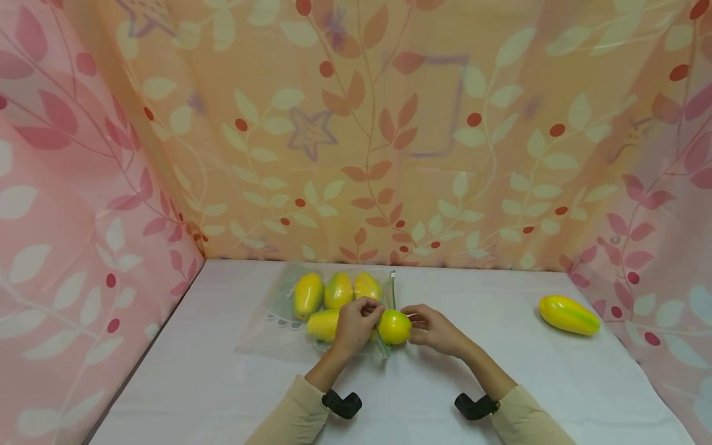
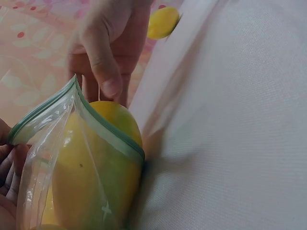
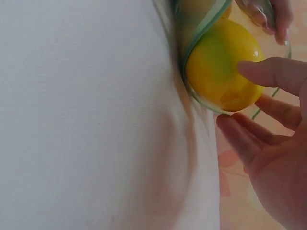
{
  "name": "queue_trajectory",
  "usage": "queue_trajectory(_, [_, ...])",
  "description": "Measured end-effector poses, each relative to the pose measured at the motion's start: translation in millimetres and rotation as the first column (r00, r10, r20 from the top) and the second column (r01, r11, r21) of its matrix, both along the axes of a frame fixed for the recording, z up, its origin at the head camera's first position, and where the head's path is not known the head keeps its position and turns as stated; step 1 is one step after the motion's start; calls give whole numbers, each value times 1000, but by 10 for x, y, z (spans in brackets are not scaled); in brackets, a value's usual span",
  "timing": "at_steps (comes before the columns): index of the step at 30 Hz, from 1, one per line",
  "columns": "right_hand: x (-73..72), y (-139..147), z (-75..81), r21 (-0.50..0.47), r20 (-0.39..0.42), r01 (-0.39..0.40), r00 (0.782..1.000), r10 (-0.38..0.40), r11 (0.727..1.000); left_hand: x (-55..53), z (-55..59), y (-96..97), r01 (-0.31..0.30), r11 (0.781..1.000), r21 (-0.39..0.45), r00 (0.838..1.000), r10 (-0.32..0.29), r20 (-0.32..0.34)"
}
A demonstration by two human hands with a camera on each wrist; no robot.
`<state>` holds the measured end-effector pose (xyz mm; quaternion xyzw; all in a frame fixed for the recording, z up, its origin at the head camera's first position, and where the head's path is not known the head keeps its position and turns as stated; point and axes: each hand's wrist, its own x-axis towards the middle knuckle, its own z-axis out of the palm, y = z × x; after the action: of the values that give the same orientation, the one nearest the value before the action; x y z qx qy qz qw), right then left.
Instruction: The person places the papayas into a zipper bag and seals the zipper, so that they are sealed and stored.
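Observation:
A clear zip bag (image 1: 261, 337) with a green zip strip lies on the table, holding several yellow-green mangoes (image 1: 308, 296). Another mango (image 1: 396, 327) sits in the bag's mouth, its rounded end sticking out past the strip. My left hand (image 1: 356, 321) pinches the bag's rim (image 2: 21, 132) and lifts it above that mango. At the protruding end is my right hand (image 1: 436, 330), thumb and fingers (image 3: 273, 74) spread loosely around it and fairly straight. In the left wrist view the thumb tip is right at the mango's end (image 2: 117, 115).
One more mango (image 1: 568, 315) lies alone near the table's right edge. The white-covered table (image 1: 222, 395) is bordered by patterned fabric (image 1: 356, 154) at the back and both sides. Each wrist carries a black camera mount (image 1: 342, 405).

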<state>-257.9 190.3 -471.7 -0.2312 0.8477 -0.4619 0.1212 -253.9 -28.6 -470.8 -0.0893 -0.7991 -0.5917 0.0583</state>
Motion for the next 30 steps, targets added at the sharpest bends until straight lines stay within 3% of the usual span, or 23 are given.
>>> queue_trajectory(5, [-6,-32,-22,2,-15,70,997,-70,998,-4,-9,7,-2,1000,0,1000,2,6])
queue_trajectory(8, [-75,-45,-176,-19,-19,107,994,-107,994,-4,-10,13,-9,1000,2,1000,9,14])
queue_trajectory(15, [-84,-173,-249,-73,8,188,982,-188,979,-2,-14,23,-14,1000,12,1000,13,13])
queue_trajectory(20, [-85,-246,-248,-91,-20,125,992,-128,988,-10,-24,31,-26,1000,11,1000,26,-7])
queue_trajectory(26, [-71,-263,-240,-106,-33,-48,998,44,993,-14,-24,37,-9,999,38,1000,10,-23])
queue_trajectory(30, [-50,-223,-231,-90,-34,-57,998,54,994,-11,-38,42,3,999,49,1000,-3,-9])
